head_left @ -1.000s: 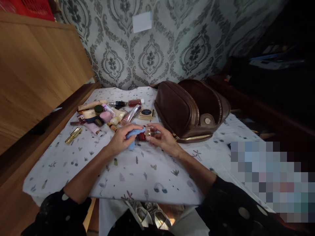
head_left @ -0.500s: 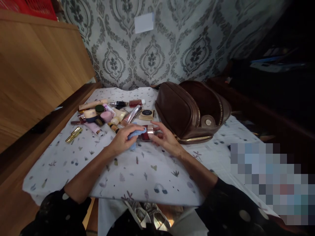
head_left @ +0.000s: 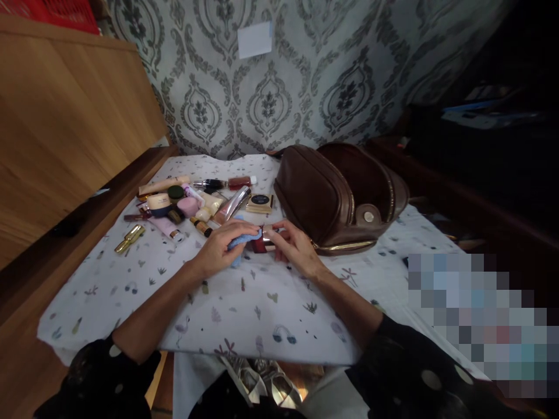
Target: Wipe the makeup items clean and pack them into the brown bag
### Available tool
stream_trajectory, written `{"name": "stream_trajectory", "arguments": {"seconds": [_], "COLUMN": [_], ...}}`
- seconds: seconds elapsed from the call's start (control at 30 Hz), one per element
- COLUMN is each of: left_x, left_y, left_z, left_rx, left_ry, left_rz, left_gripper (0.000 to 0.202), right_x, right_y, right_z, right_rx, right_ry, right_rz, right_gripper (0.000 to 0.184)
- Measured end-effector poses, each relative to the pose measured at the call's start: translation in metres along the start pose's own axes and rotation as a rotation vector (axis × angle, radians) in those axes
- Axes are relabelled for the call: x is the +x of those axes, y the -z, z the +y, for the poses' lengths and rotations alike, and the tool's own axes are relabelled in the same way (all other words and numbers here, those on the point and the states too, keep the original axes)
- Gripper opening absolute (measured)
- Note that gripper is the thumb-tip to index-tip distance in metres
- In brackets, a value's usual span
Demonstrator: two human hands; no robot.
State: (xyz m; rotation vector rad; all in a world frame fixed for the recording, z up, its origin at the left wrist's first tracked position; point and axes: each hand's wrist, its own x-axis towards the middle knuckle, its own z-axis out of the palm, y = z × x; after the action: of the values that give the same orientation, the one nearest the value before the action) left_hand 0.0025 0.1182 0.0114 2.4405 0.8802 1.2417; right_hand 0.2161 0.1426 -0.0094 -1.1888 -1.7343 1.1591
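At the centre of the printed tablecloth [head_left: 244, 314], in the head view, we record both hands meeting just in front of a brown bag [head_left: 323, 201]. The left hand [head_left: 216, 251] is closed round a blue cloth [head_left: 243, 240], with thumb and fingers pressing it against a small bottle [head_left: 259, 247] that has dark red contents and a pale metallic cap. The right hand [head_left: 296, 249] pinches the cap end of that bottle between thumb and fingertips. The bottle lies roughly level and low over the tablecloth; we cannot tell whether it rests on it.

We judge the step in hand to be wiping the bottle. Further wiping calls for a steady pinch at the cap end while the cloth works round the body.

Left of the hands lies a loose cluster of cosmetics [head_left: 192, 203], with a gold tube [head_left: 130, 238] at its near edge. The bag appears unzipped.
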Motion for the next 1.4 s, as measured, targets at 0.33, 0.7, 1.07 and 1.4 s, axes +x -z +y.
{"name": "stream_trajectory", "arguments": {"seconds": [0.33, 0.7, 1.07, 1.4], "left_x": [-0.001, -0.003, 0.000, -0.005], "left_y": [-0.003, -0.013, -0.010, -0.020], "left_z": [0.003, 0.012, 0.008, 0.008], "left_rx": [0.078, 0.450, 0.402, 0.149], "left_ry": [-0.048, -0.266, -0.202, 0.065], "left_rz": [0.024, 0.155, 0.243, 0.294], "left_gripper": [0.033, 0.035, 0.028, 0.015], "right_x": [0.006, -0.003, -0.002, -0.003], "right_y": [-0.006, -0.015, -0.003, -0.003], "right_z": [0.004, -0.009, -0.009, -0.007], "right_rx": [0.296, 1.000, 1.421, 1.482], "right_ry": [-0.121, -0.325, -0.417, -0.339], "right_rz": [0.044, -0.084, -0.296, -0.424], "right_gripper": [0.054, 0.038, 0.026, 0.027]}}
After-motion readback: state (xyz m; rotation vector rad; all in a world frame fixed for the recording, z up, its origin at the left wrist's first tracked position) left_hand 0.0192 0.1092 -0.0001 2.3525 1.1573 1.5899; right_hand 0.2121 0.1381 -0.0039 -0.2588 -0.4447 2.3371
